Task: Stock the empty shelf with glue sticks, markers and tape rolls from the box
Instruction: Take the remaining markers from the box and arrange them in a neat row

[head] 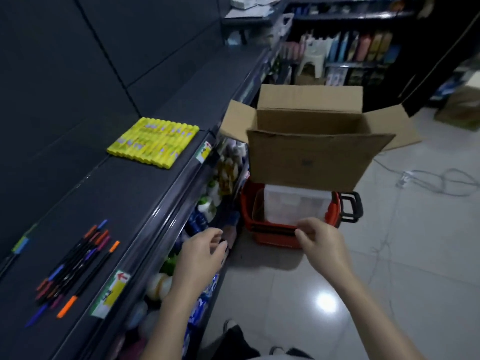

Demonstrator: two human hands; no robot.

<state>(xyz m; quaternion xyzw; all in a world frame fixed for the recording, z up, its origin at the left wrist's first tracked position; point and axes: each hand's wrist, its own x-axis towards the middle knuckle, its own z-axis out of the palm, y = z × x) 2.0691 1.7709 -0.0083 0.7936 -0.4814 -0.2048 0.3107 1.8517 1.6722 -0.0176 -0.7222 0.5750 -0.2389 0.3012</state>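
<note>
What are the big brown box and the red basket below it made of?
The big brown open box looks like cardboard: matte, with folded flaps and creases. The red basket beneath it seems smooth moulded plastic with a slight sheen; its black handle looks plastic too.

The box, just toward 1 o'clock of centre, is plain brown cardboard, matt and slightly rough. Under it the basket is glossy red plastic with a black plastic handle; inside it stands a clear, smooth plastic container. At 10 o'clock the glue sticks are shiny yellow plastic. At 8 o'clock the markers have matt black barrels and coloured plastic caps. The shelf looks like dark painted metal, satin on top, its front rail glossier and carrying paper price labels. At 4 o'clock the floor is polished pale tile that mirrors a lamp
</note>
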